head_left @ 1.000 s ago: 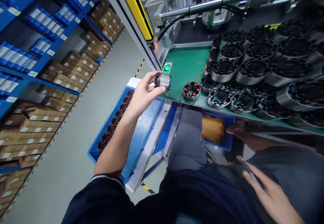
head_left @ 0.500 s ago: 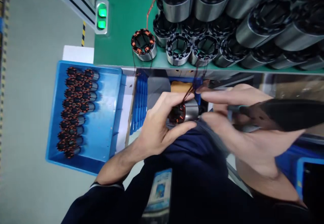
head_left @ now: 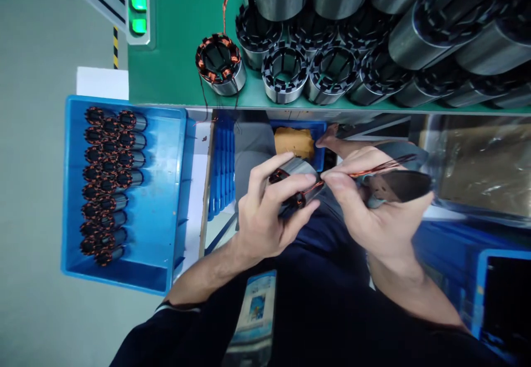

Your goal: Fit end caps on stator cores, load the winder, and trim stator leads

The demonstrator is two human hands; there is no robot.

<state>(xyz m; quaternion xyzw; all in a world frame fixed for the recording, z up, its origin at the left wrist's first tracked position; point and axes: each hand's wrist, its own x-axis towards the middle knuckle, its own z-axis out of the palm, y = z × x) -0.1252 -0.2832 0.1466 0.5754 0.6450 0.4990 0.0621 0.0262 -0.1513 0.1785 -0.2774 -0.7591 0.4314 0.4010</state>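
My left hand [head_left: 265, 206] is wrapped around a motor stator [head_left: 299, 168], a steel cylinder with copper windings at its ends, held on its side above my lap. Pinched between the thumb and forefinger of my right hand [head_left: 360, 195] are thin copper wires [head_left: 381, 165] that run from the stator's right end and fan out past the fingers. A dark-handled tool [head_left: 400, 185] also rests in my right palm; its working end is hidden, so I cannot tell its kind. On the green table stands a wound stator [head_left: 219, 65] with wire leads hanging down.
Many unwound stators [head_left: 286, 73] stand in stacked rows along the green table [head_left: 170, 79]. At left, a blue bin [head_left: 160, 217] holds several wound stators [head_left: 110, 179]. A box with two green lit buttons [head_left: 139, 13] sits at the table's left. Beneath lies something yellow [head_left: 294, 141].
The stator has been turned in my left hand, its wires now pointing right instead of up. My right hand has pinched the wires, and the tool has swung back into its palm.
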